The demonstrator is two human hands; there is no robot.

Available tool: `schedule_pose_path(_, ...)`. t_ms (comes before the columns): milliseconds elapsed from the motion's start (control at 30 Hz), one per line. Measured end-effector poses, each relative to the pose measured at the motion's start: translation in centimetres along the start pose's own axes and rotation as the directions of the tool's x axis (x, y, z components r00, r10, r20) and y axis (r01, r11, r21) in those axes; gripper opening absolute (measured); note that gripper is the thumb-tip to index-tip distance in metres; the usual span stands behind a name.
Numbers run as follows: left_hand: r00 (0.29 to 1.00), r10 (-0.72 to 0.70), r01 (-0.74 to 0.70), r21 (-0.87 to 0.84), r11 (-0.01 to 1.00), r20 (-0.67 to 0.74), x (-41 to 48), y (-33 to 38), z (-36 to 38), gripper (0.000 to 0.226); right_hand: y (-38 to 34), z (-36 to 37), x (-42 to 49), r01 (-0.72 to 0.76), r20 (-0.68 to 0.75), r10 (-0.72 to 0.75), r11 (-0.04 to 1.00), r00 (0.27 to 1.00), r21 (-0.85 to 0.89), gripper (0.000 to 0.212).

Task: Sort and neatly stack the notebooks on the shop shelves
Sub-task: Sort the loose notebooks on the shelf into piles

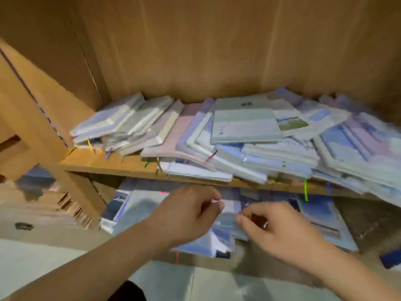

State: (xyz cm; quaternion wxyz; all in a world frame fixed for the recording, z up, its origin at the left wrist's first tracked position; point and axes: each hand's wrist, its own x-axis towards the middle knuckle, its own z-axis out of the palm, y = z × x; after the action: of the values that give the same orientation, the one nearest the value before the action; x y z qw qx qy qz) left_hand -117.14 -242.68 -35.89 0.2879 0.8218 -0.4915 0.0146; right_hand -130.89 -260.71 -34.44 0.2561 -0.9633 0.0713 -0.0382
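On the upper shelf (pixel 112 164) the notebooks (pixel 245 127) lie in slumped, overlapping heaps, and several jut past the front edge. A nudge from a rising wrist could, I judge, tip those down onto the hands. Below it, the lower shelf (pixel 373 227) holds a second loose spread (pixel 321 216), mostly blue-covered. The left hand (pixel 186 211) and right hand (pixel 280 231) hover close together over that spread with fingers curled. Blur hides whether either pinches anything — possibly a ribbon at the left fingertips, but I cannot tell. Pulling one book from under the others would likely drag its neighbours askew.
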Motion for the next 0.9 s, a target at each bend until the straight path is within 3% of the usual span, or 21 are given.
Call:
schedule_pose_path(267, 0.987, 0.028, -0.044, -0.1, 0.994, -0.155, -3.0, -3.5, -2.8, 0.026, -3.7, 2.0, 1.7, 0.136, -0.252, -0.116, 0.989, 0.961, 0.061, 0.02)
schedule_pose_path(433, 0.942, 0.078, -0.067, 0.046, 0.997, -0.325, -3.5, -5.9, -12.5, 0.031, -11.2, -0.7, 5.4, 0.192, -0.356, -0.219, 0.975, 0.908, -0.108, 0.024)
schedule_pose_path(500, 0.894, 0.094, -0.042, 0.127, 0.991, -0.439, -3.4, -8.3, -16.4, 0.032, -13.7, -1.6, 7.5, 0.229, -0.337, -0.321, 0.931, 0.885, -0.285, 0.033)
schedule_pose_path(567, 0.882, 0.043, 0.074, 0.228, 0.971, -0.47, -3.2, -11.4, -19.4, 0.045, -15.2, -2.0, 9.6, 0.243, -0.29, -0.391, 0.866, 0.873, -0.437, 0.038)
schedule_pose_path(633, 0.914, -0.109, 0.264, 0.369, 0.891, -0.392, -2.8, -14.9, -20.8, 0.072, -16.2, -1.9, 11.7, 0.198, -0.236, -0.348, 0.848, 0.907, -0.492, 0.044)
schedule_pose_path(700, 0.929, -0.238, 0.345, 0.427, 0.836, -0.284, -2.5, -17.8, -20.5, 0.087, -16.3, -1.5, 13.6, 0.178, -0.164, -0.3, 0.839, 0.94, -0.514, 0.048)
schedule_pose_path(767, 0.941, -0.26, 0.329, 0.407, 0.852, -0.218, -2.0, -20.0, -19.4, 0.078, -16.2, -1.2, 15.1, 0.177, -0.103, -0.263, 0.844, 0.959, -0.507, 0.052)
schedule_pose_path(900, 0.936, -0.139, 0.285, 0.467, 0.837, -0.322, -1.2, -22.8, -18.7, 0.059, -15.3, -1.3, 17.7, 0.172, -0.086, -0.241, 0.861, 0.967, -0.478, 0.057)
